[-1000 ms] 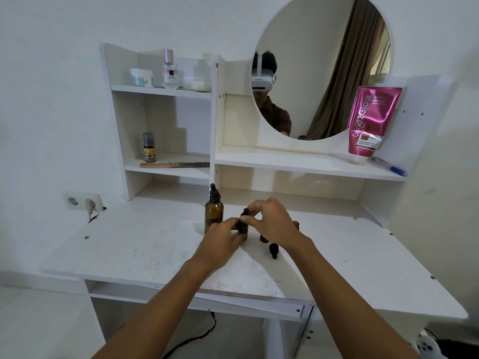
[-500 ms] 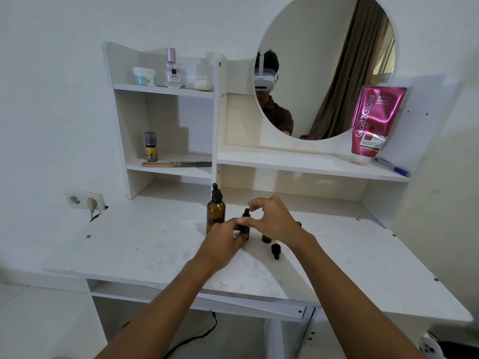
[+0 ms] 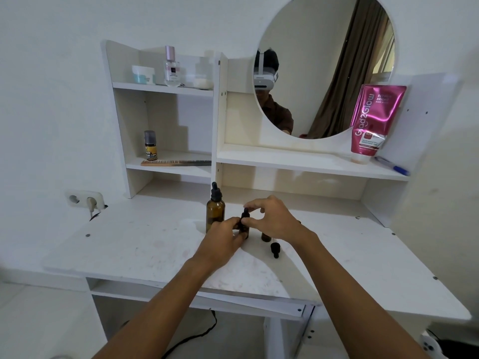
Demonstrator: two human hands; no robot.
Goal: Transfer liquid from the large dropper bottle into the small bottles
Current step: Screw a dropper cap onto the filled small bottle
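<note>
Comparing the head view with the frames of the preceding second: the right hand [image 3: 274, 218] has lifted off the top of the small bottle [image 3: 244, 230] and re-set its grip. Its forefinger now arches above the dropper cap [image 3: 245, 213], and thumb and fingertips pinch the cap near its collar. The rubber bulb, covered a second ago, now shows between the fingers. The left hand [image 3: 225, 235] has not moved. Its fingers are curled round the body of the same bottle, holding it upright on the table [image 3: 129, 242].

The large dropper bottle [image 3: 215, 215] stands just left of the hands, capped and in the same place. A second small bottle [image 3: 265, 237] stands partly hidden under the right wrist, and a loose dropper [image 3: 275, 250] lies on the table near it.

Assessment: the re-grip suggests one turn in a cap-twisting sequence; whether the cap is being loosened or tightened cannot be determined. No liquid is being transferred at this moment.
</note>
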